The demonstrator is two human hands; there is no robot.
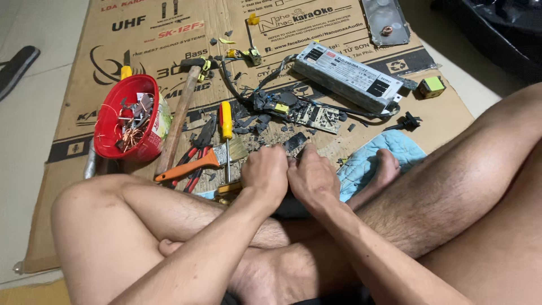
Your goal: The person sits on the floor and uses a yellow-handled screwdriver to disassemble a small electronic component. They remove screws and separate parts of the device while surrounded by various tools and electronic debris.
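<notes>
Both fists sit knuckle to knuckle at frame centre: left hand (265,172) and right hand (311,176) curled tight, whatever they pinch hidden. Just above lies a broken circuit board (309,116); beyond it a long silver box (349,76) with white label. Red bowl (129,117) at left on printed brown cardboard (169,28).

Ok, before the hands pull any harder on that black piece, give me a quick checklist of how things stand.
1. Both hands on the piece: left hand and right hand are pressed together over it. Ok.
2. Grip on the black piece: hidden by the fingers. Cannot tell.
3. Tools within reach: hammer, yellow-handled screwdriver and brush lie just left of the hands. Ok.
4. Work area tidy: black fragments litter the cardboard. Not ok.
5. Red bowl upright, holding copper scraps. Ok.
</notes>
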